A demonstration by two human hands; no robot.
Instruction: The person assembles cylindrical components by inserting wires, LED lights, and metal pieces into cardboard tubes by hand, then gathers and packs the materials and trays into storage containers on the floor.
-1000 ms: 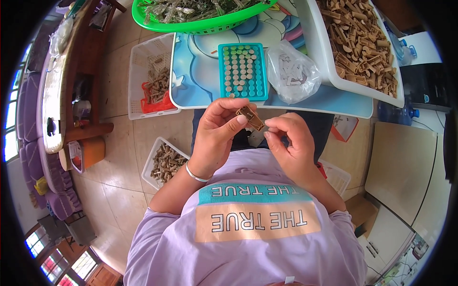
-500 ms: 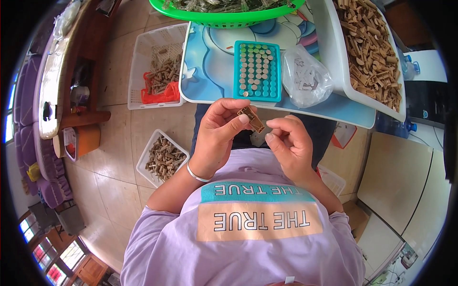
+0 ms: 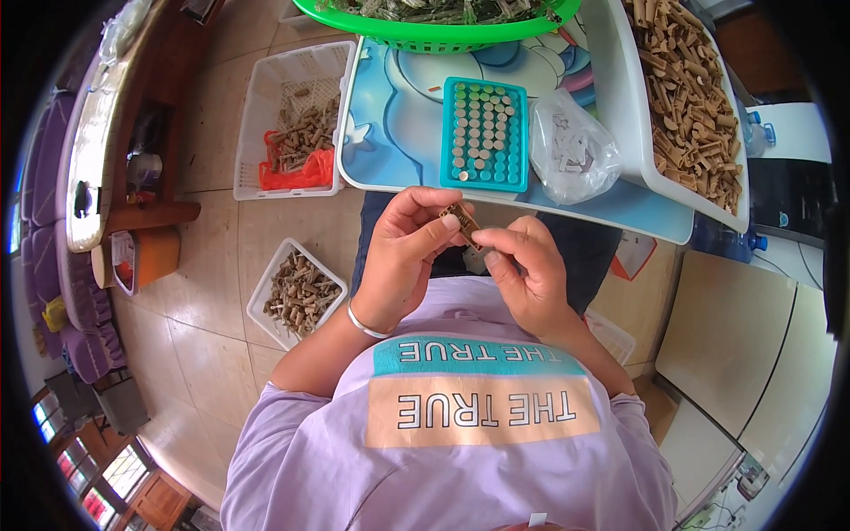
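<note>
My left hand (image 3: 403, 252) pinches a small brown trough-shaped piece (image 3: 462, 225) between thumb and fingers, above my lap; dark detail shows in its hollow. My right hand (image 3: 529, 268) is curled in a pinch, its index fingertip touching the lower right end of that piece. What sits between the right thumb and finger, if anything, is too small to make out. Just beyond the hands, on the blue patterned table (image 3: 398, 159), lies a teal tray (image 3: 522, 159) of round pockets, many filled with small pale discs. Beside it is a clear plastic bag (image 3: 575, 155) with small pale pieces inside.
A large white bin (image 3: 624, 106) of brown pieces stands at the right, a green basket (image 3: 443, 34) of plant-like strands at the far edge. White crates (image 3: 251, 133) of finished-looking brown plugs stand left, one (image 3: 262, 296) near my left forearm. A red bag (image 3: 305, 177) lies in the farther crate.
My right hand has moved left, bringing its index fingertip onto the end of the brown piece. My left hand keeps its hold. The view has shifted slightly.
</note>
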